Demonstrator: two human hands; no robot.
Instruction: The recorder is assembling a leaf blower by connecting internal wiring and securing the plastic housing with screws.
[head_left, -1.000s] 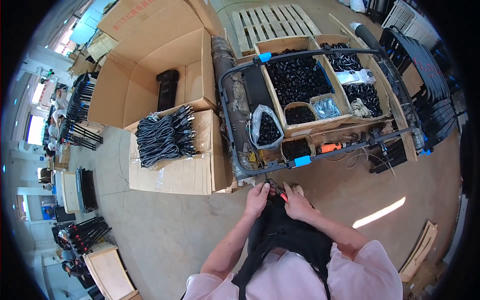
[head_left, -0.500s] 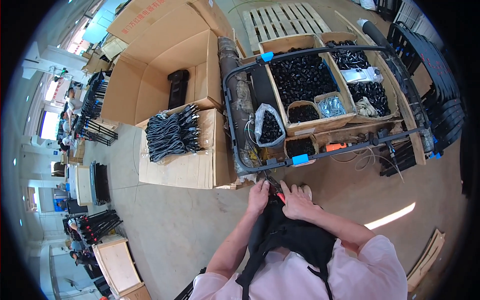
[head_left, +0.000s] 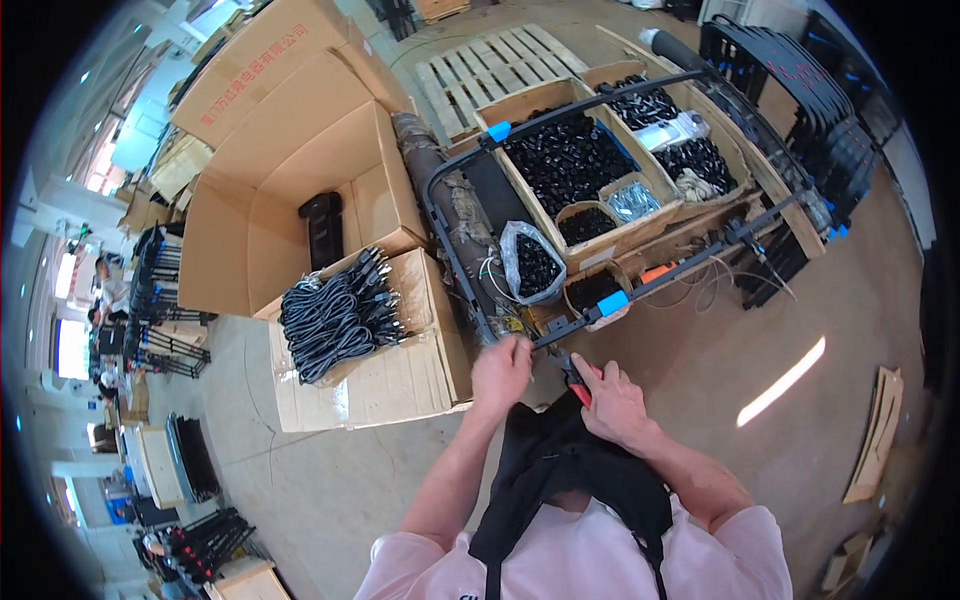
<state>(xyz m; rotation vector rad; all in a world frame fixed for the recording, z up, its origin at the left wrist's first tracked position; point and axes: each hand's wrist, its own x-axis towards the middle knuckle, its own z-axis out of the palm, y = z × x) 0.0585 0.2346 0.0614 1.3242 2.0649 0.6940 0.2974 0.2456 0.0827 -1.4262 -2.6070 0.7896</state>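
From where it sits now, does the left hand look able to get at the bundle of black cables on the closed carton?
Probably yes. The left hand is at the black frame bar, right beside the carton; the black cables lie uncovered on top, with nothing between.

The left hand (head_left: 500,370) has moved up off the black fabric apron (head_left: 560,465) to the near corner of the black metal tube frame (head_left: 520,335). The right hand (head_left: 612,400) has closed over the red-handled pliers (head_left: 575,375).

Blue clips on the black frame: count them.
3 blue clips: one on the frame's far-left corner, one near the hands, one at the right end. Others may be hidden.
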